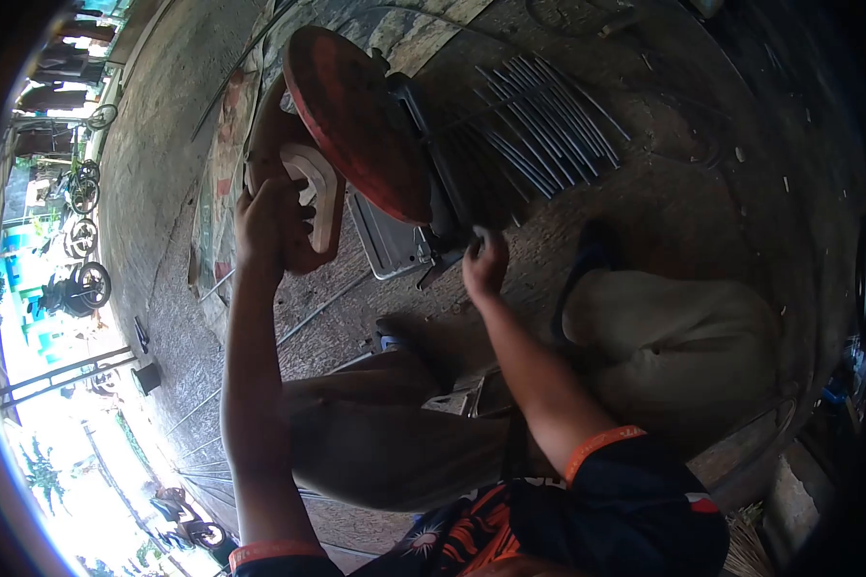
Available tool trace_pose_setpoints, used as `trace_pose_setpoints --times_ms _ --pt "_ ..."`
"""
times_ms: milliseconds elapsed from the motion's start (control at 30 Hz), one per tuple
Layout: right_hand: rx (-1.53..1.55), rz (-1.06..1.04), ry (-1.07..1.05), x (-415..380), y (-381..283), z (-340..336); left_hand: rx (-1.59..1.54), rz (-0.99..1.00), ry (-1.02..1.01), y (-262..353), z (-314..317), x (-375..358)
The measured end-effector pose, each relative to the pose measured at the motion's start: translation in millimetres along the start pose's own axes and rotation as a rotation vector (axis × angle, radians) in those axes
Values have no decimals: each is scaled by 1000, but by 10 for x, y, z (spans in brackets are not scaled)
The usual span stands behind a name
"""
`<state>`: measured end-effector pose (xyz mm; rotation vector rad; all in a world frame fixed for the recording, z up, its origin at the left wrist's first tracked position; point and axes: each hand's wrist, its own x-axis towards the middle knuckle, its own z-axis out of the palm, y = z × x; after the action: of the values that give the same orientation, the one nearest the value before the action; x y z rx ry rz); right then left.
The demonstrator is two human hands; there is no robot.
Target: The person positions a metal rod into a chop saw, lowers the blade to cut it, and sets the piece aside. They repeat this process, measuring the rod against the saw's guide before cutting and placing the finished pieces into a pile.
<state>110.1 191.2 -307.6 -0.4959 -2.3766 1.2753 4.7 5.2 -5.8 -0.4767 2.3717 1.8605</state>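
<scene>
A cut-off saw with a round red blade guard (pixel 356 125) stands on the floor in front of me. My left hand (pixel 274 226) is wrapped around its looped handle (pixel 329 207), fingers curled through the opening. Below the guard, the saw's grey metal base (pixel 380 240) is visible. My right hand (pixel 486 264) is closed just right of the base's near end, beside the clamp hardware. Something small and grey pokes out above its fingers, too indistinct to name. The guard hides the blade and most of the clamp.
Several cut metal rods (pixel 553 125) lie side by side on the concrete beyond the saw. Longer thin rods (pixel 322 313) run along the floor at left. My bent legs (pixel 664 332) flank the work. Motorcycles (pixel 87 287) are parked outside at far left.
</scene>
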Motion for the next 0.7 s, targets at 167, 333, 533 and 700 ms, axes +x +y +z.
trace_pose_setpoints --times_ms 167,333,533,700 --pt "-418 -178 -408 1472 96 236 -313 -139 -108 -174 -362 194" --pt "-391 -819 -171 2268 -23 520 510 -554 -477 -540 -1344 771" --pt "-791 -787 -807 2582 69 1000 550 -416 -385 -938 -1403 1170" --pt "-580 -915 -678 2689 247 1010 600 -268 -309 -1116 -1348 1495"
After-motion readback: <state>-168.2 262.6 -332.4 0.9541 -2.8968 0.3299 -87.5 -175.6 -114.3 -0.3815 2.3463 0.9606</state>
